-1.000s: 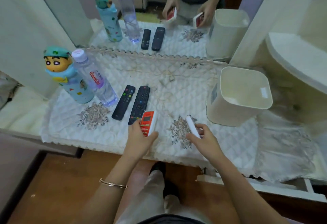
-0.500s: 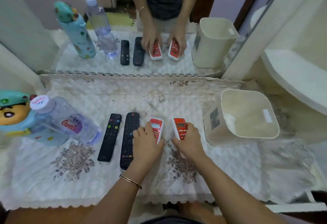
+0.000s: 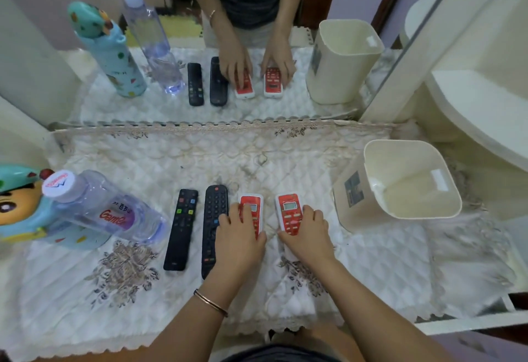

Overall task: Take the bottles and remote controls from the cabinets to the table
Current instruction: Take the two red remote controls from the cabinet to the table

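Note:
Two red-and-white remotes lie flat side by side on the quilted table cloth [image 3: 285, 161]. My left hand [image 3: 240, 239] rests on the left red remote [image 3: 251, 204], fingers wrapped over its lower half. My right hand [image 3: 307, 233] holds the right red remote [image 3: 288, 209] the same way. Left of them lie a long black remote [image 3: 213, 224] and a shorter black remote [image 3: 181, 227]. At the far left stand a clear water bottle [image 3: 105, 207] and a blue cartoon-figure bottle [image 3: 25, 207].
A cream plastic bin [image 3: 380, 187] stands right of the remotes. A mirror [image 3: 200, 47] along the table's back edge reflects everything. A white curved shelf [image 3: 471, 121] rises at the right. The table's front edge runs just below my wrists.
Both hands carried the red remotes forward and laid them flat beside the black remotes. The view has moved closer to the table.

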Demonstrator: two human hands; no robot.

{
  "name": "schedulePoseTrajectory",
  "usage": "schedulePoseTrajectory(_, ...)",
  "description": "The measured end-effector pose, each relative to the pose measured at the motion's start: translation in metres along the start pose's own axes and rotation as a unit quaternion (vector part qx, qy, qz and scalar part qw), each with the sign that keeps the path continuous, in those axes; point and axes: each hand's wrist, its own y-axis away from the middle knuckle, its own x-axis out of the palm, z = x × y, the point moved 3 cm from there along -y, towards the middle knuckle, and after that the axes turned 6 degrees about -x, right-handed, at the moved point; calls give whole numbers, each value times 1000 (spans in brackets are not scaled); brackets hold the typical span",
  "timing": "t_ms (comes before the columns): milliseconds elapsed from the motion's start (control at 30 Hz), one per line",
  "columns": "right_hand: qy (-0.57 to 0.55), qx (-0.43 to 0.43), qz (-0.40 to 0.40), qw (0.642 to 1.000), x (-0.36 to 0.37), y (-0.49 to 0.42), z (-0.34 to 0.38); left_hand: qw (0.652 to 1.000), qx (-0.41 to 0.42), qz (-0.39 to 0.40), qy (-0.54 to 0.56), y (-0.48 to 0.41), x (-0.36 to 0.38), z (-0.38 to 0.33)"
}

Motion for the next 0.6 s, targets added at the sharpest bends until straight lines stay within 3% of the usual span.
schedulePoseTrajectory(600,-45,-3,-39,998,2,10,-8,999,38,13,14,3,-4,11)
